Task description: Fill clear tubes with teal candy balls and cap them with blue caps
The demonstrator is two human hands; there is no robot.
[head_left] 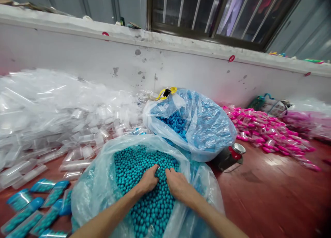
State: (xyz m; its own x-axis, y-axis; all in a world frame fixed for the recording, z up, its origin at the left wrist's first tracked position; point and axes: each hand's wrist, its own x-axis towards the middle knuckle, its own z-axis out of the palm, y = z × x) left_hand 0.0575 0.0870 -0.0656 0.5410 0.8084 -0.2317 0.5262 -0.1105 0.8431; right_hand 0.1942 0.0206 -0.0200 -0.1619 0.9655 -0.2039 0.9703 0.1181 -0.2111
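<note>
Teal round beads (152, 210) fill a large clear plastic bag (90, 186) that stands open in front of me. Over the beads, my left hand (149, 179) has its fingers curled inward, with a small dark spot at the fingertips. A short gap to the right, my right hand (177, 183) faces it, fingers bent down against the beads. What either hand holds, if anything, is hidden. At lower left, several clear tubes of teal beads with blue caps (42, 210) lie on the floor.
Behind stands another bag (207, 124) with blue caps (174, 123). A dark flask with a silver lid (230, 157) is right of it. Empty clear tubes (77, 114) are heaped at left, pink-capped tubes (269, 129) at right. A white wall (124, 59) runs along the back.
</note>
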